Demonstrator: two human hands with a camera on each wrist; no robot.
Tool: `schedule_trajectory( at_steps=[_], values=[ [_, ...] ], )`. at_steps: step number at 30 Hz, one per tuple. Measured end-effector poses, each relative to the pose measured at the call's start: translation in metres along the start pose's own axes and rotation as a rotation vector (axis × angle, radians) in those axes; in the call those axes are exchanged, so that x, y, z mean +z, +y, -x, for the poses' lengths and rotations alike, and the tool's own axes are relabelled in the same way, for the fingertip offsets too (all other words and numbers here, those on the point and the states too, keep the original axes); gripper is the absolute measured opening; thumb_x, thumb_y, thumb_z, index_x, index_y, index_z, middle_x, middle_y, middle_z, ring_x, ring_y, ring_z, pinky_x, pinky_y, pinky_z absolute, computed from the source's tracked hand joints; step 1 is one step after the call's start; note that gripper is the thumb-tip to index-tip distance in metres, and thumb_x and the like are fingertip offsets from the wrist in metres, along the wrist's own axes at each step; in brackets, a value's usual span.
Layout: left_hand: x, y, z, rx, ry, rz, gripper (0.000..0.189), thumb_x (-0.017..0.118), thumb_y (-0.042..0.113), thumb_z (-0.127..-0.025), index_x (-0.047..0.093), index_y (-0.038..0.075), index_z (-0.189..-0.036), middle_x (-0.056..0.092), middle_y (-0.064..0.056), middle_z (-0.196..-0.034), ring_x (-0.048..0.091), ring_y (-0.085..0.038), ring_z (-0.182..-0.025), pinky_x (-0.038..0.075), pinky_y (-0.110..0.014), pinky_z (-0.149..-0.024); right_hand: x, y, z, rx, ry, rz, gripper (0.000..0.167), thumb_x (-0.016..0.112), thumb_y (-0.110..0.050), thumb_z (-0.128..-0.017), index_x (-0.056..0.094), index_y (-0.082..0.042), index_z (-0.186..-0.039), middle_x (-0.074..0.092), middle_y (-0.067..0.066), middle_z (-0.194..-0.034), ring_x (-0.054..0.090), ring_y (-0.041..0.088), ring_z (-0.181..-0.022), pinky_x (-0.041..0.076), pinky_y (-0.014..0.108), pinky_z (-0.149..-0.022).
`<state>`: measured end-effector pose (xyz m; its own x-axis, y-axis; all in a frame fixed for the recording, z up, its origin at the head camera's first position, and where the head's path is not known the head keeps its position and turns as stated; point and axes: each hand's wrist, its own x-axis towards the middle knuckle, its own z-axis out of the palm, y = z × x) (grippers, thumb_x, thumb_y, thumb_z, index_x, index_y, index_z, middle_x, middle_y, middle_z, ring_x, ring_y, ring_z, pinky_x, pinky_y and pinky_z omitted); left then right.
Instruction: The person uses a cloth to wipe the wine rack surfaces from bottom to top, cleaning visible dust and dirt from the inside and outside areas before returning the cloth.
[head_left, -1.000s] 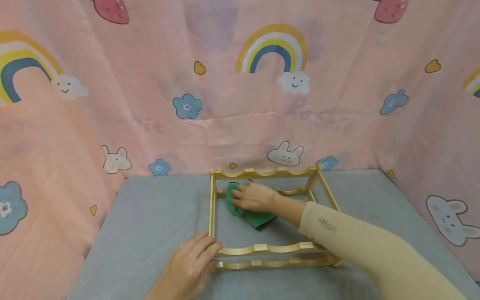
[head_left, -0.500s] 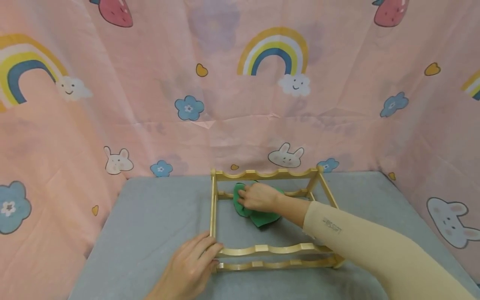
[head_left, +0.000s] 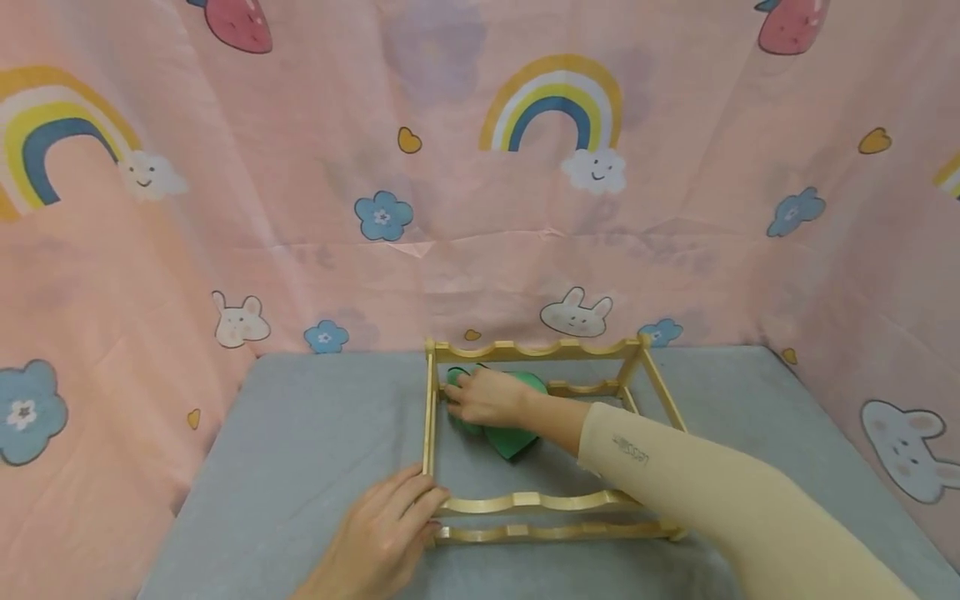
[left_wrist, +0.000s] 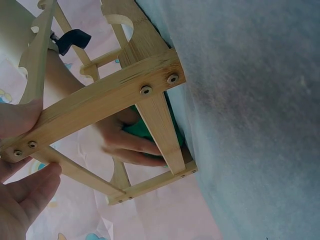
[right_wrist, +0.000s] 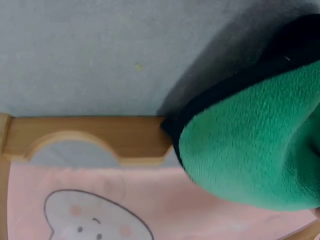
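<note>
A pale wooden wine rack (head_left: 536, 502) with scalloped rails stands on the grey-covered table. My left hand (head_left: 386, 521) grips its front left corner; in the left wrist view the thumb and fingers lie on opposite sides of the wood. Reaching down inside the frame, my right hand (head_left: 487, 398) holds a bunched green cloth (head_left: 517, 433) near the left end of the rack. Close up in the right wrist view, the cloth (right_wrist: 245, 140) looks fuzzy with a dark edge. Part of it is covered by the hand.
Grey fabric (head_left: 315, 433) covers the tabletop on both sides of the rack. A pink printed curtain (head_left: 465, 275) hangs behind the table and along its sides. The right forearm in a beige sleeve (head_left: 690, 467) crosses over the rack's front right part.
My right hand and the green cloth shifted slightly right, then back left toward the rack's left end. My left hand keeps its grip on the corner.
</note>
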<state>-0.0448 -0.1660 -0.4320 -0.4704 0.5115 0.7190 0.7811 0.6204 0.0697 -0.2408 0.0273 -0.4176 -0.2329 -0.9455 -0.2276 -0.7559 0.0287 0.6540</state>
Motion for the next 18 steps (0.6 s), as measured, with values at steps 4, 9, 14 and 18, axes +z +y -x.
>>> schedule_trajectory(
  at_steps=[4,9,14,18],
  values=[
    [0.001,0.001,-0.001,-0.004,-0.004,0.007,0.041,0.039,0.029,-0.114,0.073,0.006,-0.113,0.071,-0.007,-0.109,0.072,-0.033,-0.106,0.062,-0.045,-0.085,0.001,0.005,0.011,-0.013,-0.044,-0.008,0.019,0.065,-0.023,-0.104,0.073,-0.025,-0.121,0.066,-0.004,-0.121,0.060,0.012,-0.091,0.053,0.020,-0.067],
    [0.001,0.001,-0.002,-0.010,-0.003,0.005,0.042,0.037,0.030,-0.114,0.072,0.007,-0.113,0.071,-0.006,-0.109,0.072,-0.032,-0.107,0.063,-0.045,-0.084,0.002,0.014,0.034,-0.032,-0.084,-0.012,0.014,0.070,-0.022,-0.101,0.076,-0.026,-0.113,0.066,-0.004,-0.112,0.063,0.011,-0.090,0.055,0.020,-0.068],
    [0.001,0.001,-0.001,-0.009,-0.004,-0.002,0.041,0.037,0.030,-0.114,0.072,0.008,-0.113,0.071,-0.006,-0.110,0.072,-0.032,-0.107,0.063,-0.045,-0.084,0.004,0.018,0.054,-0.029,-0.089,-0.028,0.011,0.072,-0.021,-0.099,0.079,-0.026,-0.107,0.066,-0.003,-0.105,0.063,0.012,-0.084,0.053,0.020,-0.062],
    [0.001,0.001,0.000,-0.010,-0.002,-0.005,0.041,0.037,0.029,-0.114,0.072,0.007,-0.113,0.071,-0.006,-0.109,0.072,-0.032,-0.106,0.063,-0.046,-0.083,0.008,0.020,0.065,-0.018,-0.115,-0.042,0.010,0.073,-0.021,-0.098,0.079,-0.026,-0.103,0.066,-0.003,-0.100,0.063,0.012,-0.082,0.052,0.021,-0.059]
  ],
)
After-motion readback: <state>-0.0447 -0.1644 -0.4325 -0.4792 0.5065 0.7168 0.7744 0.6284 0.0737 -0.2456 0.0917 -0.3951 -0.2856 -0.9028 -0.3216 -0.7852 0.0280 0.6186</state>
